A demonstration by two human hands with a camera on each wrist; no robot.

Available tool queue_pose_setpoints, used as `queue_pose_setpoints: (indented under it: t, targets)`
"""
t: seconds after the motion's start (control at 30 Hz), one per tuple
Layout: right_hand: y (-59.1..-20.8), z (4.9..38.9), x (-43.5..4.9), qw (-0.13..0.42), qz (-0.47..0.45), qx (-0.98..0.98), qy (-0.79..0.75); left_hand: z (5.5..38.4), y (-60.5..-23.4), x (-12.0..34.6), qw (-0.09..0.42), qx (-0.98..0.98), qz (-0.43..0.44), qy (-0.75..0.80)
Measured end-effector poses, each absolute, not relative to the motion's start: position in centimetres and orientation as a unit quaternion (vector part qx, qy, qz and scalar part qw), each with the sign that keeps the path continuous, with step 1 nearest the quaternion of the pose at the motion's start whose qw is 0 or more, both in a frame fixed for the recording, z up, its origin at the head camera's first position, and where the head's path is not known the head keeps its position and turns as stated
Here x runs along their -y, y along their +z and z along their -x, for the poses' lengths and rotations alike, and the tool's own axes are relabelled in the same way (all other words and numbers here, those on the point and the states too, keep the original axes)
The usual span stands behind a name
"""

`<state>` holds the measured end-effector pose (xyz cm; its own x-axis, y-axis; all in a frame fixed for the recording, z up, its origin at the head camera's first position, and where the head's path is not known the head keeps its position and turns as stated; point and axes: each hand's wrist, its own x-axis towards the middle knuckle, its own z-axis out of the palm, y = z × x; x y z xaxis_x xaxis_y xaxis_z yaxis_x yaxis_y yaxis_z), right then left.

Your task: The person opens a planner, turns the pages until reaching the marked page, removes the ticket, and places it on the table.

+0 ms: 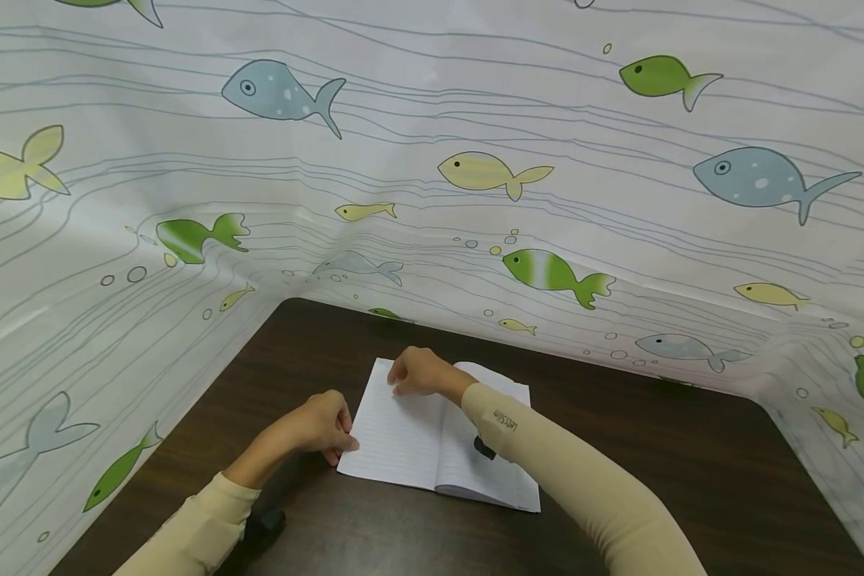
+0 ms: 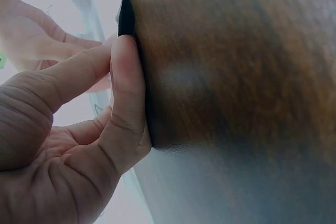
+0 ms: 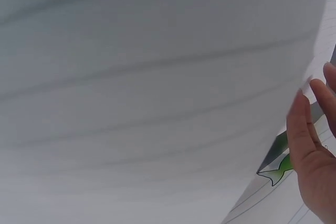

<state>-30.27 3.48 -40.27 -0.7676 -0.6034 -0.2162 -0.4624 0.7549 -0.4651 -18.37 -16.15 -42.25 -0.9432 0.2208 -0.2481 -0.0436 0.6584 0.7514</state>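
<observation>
An open notebook (image 1: pixel 396 436) with lined white pages lies on the dark wooden table. At its lower left corner my left hand (image 1: pixel 320 428) pinches the edge; the left wrist view shows that hand (image 2: pixel 79 135) close up, thumb and finger meeting at the paper. My right hand (image 1: pixel 425 372) reaches across to the upper part of the left page, fingers pointing down and slightly bent. A lined page (image 3: pixel 157 93) fills most of the right wrist view, with the right hand (image 3: pixel 315 150) at its right edge, fingers extended. Whether those fingertips touch paper is unclear.
The dark brown table (image 1: pixel 662 472) surrounds the notebook. Behind it and on both sides hangs a white curtain (image 1: pixel 418 96) printed with fish and wavy lines. The right page (image 1: pixel 493 480) curls up at its lower edge, under the right forearm.
</observation>
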Motion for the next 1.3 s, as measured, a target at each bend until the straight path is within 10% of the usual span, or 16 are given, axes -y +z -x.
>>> queue_pose_setpoints:
  t: [1.3]
  targets:
    - [-36.8,31.3,-8.3,0.144,0.297,-0.933,-0.143,18.5,-42.5,16.3,0.17,-0.893,-0.055,0.412]
